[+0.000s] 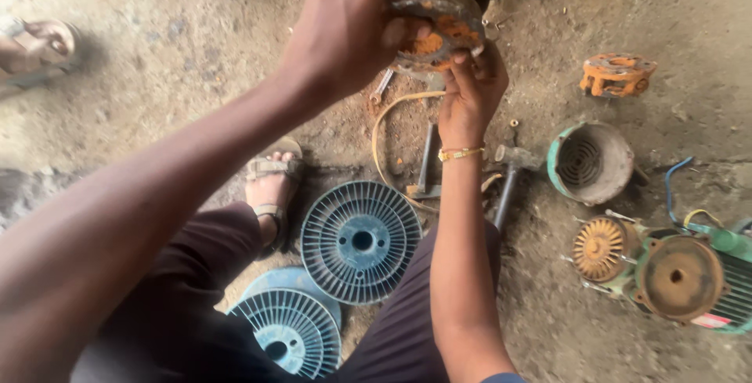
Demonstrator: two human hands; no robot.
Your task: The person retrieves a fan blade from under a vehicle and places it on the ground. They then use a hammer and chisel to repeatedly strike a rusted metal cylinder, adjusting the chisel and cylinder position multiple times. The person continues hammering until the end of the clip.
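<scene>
Fingers of the left hand curled tight over the upper rim of a rusty orange-flaked round metal cover, held up at the top middle of the view, well above the ground. Fingers of the right hand closed on its lower edge from beneath, pinching rather than spread; thin gold bracelet at that wrist. Seems to be a step of gripping and working the cover between both hands, probably turning or prising it against whatever sits behind it, though hard to tell, since the left hand hides much of it. Calls, by the look of it, for a firm two-sided hold and care with the flaking rust and rough edges. No desk anywhere: only a bare, gritty earthen floor, dusty and stained with rust under the hands. Below, two blue ribbed plastic spools lying flat between the knees, one partly overlapping the other, just beside a sandalled foot. Near the right forearm, a grey steel hammer and a looped yellowish cable. Further right, a green round metal fan cowl on its side, an orange rusted flange well apart from it, and a green electric motor with a rusty end plate beside an orange finned fan. At the upper left edge, another person's sandalled foot.
</scene>
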